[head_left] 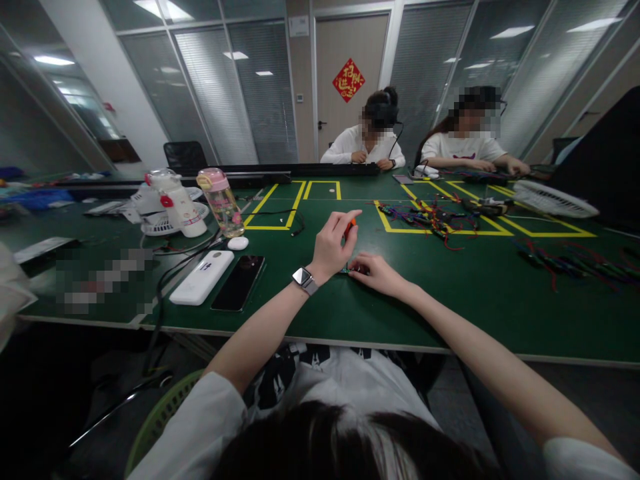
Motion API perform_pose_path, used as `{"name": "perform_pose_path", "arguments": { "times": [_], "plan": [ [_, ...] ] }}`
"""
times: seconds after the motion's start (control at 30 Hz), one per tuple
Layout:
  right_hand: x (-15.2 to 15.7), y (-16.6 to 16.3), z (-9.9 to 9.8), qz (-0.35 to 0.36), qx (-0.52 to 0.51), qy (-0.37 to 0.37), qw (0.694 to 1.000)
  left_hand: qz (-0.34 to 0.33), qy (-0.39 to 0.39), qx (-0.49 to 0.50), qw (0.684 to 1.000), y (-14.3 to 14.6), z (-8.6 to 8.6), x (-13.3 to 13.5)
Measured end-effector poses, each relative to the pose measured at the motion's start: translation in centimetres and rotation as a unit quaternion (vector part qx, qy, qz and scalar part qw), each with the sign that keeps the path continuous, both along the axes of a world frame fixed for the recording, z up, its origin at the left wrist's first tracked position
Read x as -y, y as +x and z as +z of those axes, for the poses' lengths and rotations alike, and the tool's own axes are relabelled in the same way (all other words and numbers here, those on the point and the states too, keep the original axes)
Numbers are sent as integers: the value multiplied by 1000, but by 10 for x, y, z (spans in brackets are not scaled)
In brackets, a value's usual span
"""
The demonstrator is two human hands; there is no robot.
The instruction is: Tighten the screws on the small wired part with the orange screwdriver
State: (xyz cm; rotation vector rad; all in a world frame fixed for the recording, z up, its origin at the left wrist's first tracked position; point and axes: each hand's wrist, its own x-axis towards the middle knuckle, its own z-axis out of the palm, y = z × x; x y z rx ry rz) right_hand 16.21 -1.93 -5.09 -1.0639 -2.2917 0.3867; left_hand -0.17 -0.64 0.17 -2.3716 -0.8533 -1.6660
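Note:
My left hand (333, 245), with a watch (303, 277) on its wrist, is raised over the green table. Its fingers are closed around an orange-and-black handled tool (351, 227), mostly hidden behind the thumb and fingers, so its kind is unclear. Just below and to the right, my right hand (375, 272) rests low at the tabletop. Between its fingertips is a small green circuit board (345, 271), only its edge showing. The two hands are close together, the left one above the board.
On my left lie a black phone (239, 283), a white power bank (202, 277), a white oval case (237, 243) and a pink-lidded bottle (221, 203). Tangled wires (430, 217) spread at right, near a white fan (555, 199). Two people sit across the table (320, 327).

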Motion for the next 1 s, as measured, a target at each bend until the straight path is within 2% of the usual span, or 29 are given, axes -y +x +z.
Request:
{"name": "perform_pose_path", "arguments": {
  "times": [0.57, 0.87, 1.0],
  "plan": [
    [0, -1, 1, -2, 6, 1, 1000, -15, -3, 12, 1000, -1, 0, 2],
    [1, -1, 1, -7, 9, -2, 1000, 25, 37, 29, 999, 0, -3, -3],
    [2, -1, 2, -11, 12, -1, 1000, 28, 29, 26, 999, -1, -2, -1]
  ]
}}
